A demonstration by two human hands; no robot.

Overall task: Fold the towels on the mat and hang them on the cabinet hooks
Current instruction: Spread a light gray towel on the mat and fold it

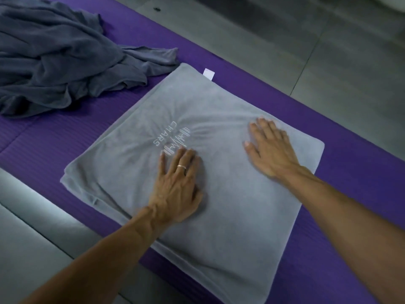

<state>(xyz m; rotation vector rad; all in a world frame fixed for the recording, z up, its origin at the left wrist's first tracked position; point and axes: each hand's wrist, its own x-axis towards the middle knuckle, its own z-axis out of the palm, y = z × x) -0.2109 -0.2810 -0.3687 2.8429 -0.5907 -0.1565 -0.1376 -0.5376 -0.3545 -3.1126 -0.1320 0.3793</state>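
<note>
dim, cool light | hands motion-blurred | soft focus | edges bowed

Single head cam, wide-angle, looking forward and steeply down from close above the purple mat [341, 216]; both forearms are entering from the bottom edge, grey floor [328, 51] is filling the top right. No second view.

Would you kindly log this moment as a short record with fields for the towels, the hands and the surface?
folded towel: light grey towel, folded into a square, flat on the mat, embroidered lettering on top, white tag at its far edge
unfolded towel: dark grey towel, crumpled at the mat's far left
left hand: left hand, flat on the folded towel, ring on one finger
right hand: right hand, flat on it too
surface: purple mat on grey floor
</note>
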